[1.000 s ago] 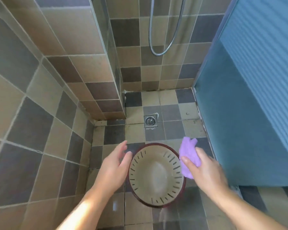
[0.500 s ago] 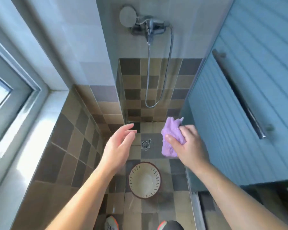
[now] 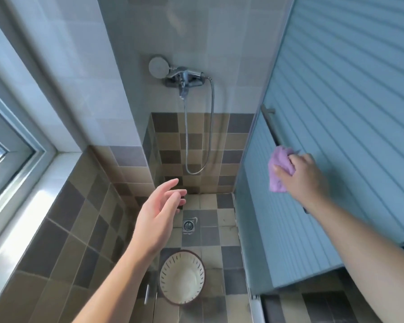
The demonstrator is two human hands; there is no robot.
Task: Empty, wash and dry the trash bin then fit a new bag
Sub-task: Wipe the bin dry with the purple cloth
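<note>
I've straightened up, right hand (image 3: 306, 180) carried the gripped purple cloth (image 3: 279, 170) toward the door rail (image 3: 269, 123), left hand (image 3: 158, 220) slack and empty; drying of the bin (image 3: 182, 277) looks done, so next hang the cloth and fetch a bag.

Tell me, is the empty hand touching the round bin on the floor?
Apart. In the head view the left hand hangs open in the air, with bare floor tiles showing between it and the bin standing below.

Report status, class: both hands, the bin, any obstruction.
Left hand open, empty. Right hand grips purple cloth by door handle. Bin upright on floor, untouched. Nothing blocking.
</note>
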